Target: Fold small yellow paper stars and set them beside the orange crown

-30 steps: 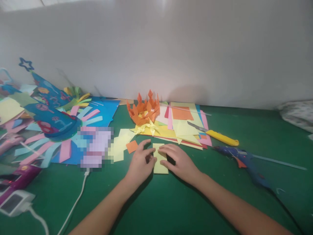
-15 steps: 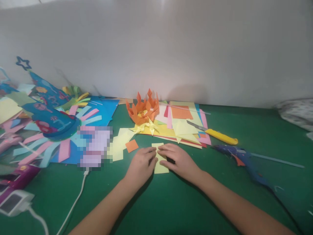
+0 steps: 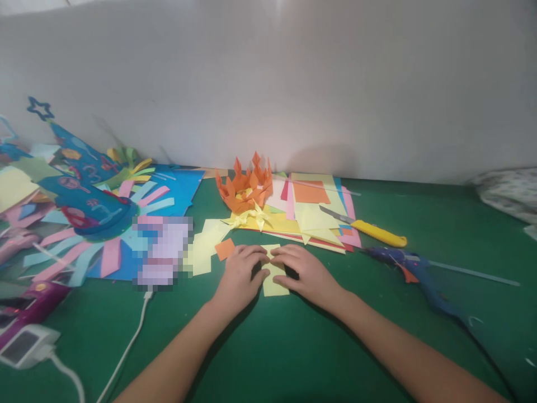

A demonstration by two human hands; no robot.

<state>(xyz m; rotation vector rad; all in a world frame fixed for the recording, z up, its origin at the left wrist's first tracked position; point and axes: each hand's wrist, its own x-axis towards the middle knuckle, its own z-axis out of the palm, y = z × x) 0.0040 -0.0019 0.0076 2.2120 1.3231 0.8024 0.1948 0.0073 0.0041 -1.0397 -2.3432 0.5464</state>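
A small pale yellow paper strip [image 3: 276, 286] lies on the green table in front of me, crease lines faintly visible. My left hand [image 3: 243, 271] holds its left edge, with fingers curved and the thumb nearer to me. From the right, my right hand [image 3: 304, 274] holds the same strip, its fingertips and thumb on the paper. The fingertips of both hands almost meet over the strip's middle, hiding part of it. Just beyond my left hand is a small orange paper square [image 3: 225, 249].
Behind lie an orange folded-paper crown [image 3: 245, 193], yellow paper stars [image 3: 259, 217] and stacked coloured sheets [image 3: 310, 193]. A yellow utility knife [image 3: 380, 232] and blue glue gun [image 3: 428, 280] lie right. At left are blue paper hats [image 3: 90, 196], a blurred-out phone [image 3: 168, 252] and a white cable [image 3: 136, 336].
My left hand has shifted slightly up and its thumb has moved a little on the strip. The right hand and the paper are nearly unchanged.
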